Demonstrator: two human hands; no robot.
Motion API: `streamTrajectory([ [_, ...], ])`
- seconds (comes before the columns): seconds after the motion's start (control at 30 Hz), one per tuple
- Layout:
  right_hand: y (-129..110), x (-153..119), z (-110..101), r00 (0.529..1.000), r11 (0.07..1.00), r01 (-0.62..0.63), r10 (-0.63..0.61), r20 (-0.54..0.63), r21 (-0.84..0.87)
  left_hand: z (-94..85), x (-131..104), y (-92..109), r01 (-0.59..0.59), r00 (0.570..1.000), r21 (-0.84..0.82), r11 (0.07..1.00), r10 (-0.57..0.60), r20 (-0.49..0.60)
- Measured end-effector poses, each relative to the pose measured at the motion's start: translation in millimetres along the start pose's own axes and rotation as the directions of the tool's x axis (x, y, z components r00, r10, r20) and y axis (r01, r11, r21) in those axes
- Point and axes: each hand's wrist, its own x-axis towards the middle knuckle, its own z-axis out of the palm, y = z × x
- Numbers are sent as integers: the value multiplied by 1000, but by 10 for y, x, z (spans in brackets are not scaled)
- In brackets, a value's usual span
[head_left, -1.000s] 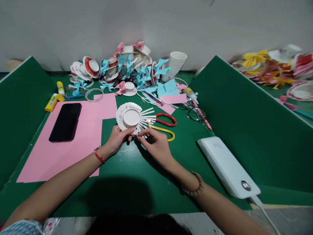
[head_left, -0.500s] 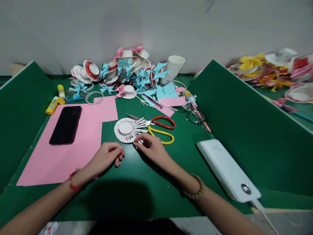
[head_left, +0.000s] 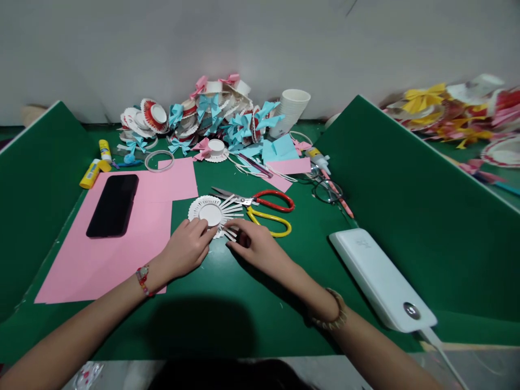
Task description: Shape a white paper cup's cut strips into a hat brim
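Observation:
A white paper cup cut into a flat, flower-like fringe point(head_left: 210, 214) lies on the green table, its round base facing up and loose strips fanning to the right. My left hand point(head_left: 189, 246) is closed over its near-left edge, fingertips against the base. My right hand point(head_left: 260, 244) is curved beside the right-hand strips, thumb and forefinger apart, with the forefinger's tip at a strip. Just behind that hand, scissors point(head_left: 260, 203) with one red and one yellow handle lie with their blades apart, pointing left. The underside of the fringe is hidden.
Pink sheets point(head_left: 109, 260) with a black phone point(head_left: 112, 206) lie left. Behind are tape point(head_left: 160, 161), glue sticks point(head_left: 90, 173), bow-trimmed paper hats point(head_left: 211, 116) and stacked cups point(head_left: 290, 114). Eyeglasses point(head_left: 328, 191) and a white power bank point(head_left: 382, 279) lie right, beside a green partition point(head_left: 426, 216).
My left hand has moved right and forward onto the cut paper cup. My right hand has shifted little, its thumb and forefinger now farther apart. The view has shifted slightly.

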Motion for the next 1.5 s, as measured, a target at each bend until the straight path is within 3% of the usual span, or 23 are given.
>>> streamTrajectory([
  [0.1, 11, -16, -74, 998, 999, -22, 24, 62, -37, 20, -37, 4, -23, 1000, -20, 1000, 22, -22],
  [0.27, 0, -34, -113, 996, 977, 39, -21, 89, -211, 47, -71, -27, -59, 965, -48, 997, 45, -258],
  [0.33, -12, -39, -108, 994, 966, 61, -35, 108, -251, 48, -56, -63, -54, 955, -49, 997, 38, -296],
  [0.57, -38, -54, -154, 988, 942, 67, -17, 153, -328, 73, 21, -200, 4, 996, -98, 995, -13, -93],
  [0.77, 10, -53, -216, 955, 786, 295, -227, 191, -543, 39, 12, -159, -15, 982, -18, 1000, 11, -188],
  [0.83, 24, -49, -211, 940, 724, 338, -290, 179, -602, 25, -1, -120, -72, 974, -5, 997, 69, -215],
  [0.93, 24, -40, -207, 920, 678, 368, -364, 145, -636, 21, -19, -64, -184, 971, -6, 983, 181, -159],
  [1.13, 14, -30, -225, 918, 705, 376, -371, 138, -601, 29, -15, -24, -170, 983, -44, 984, 166, -77],
  [1.5, 40, -31, -114, 907, 755, 421, -368, 206, -502, 6, -75, -79, -132, 981, 37, 991, 136, -141],
])
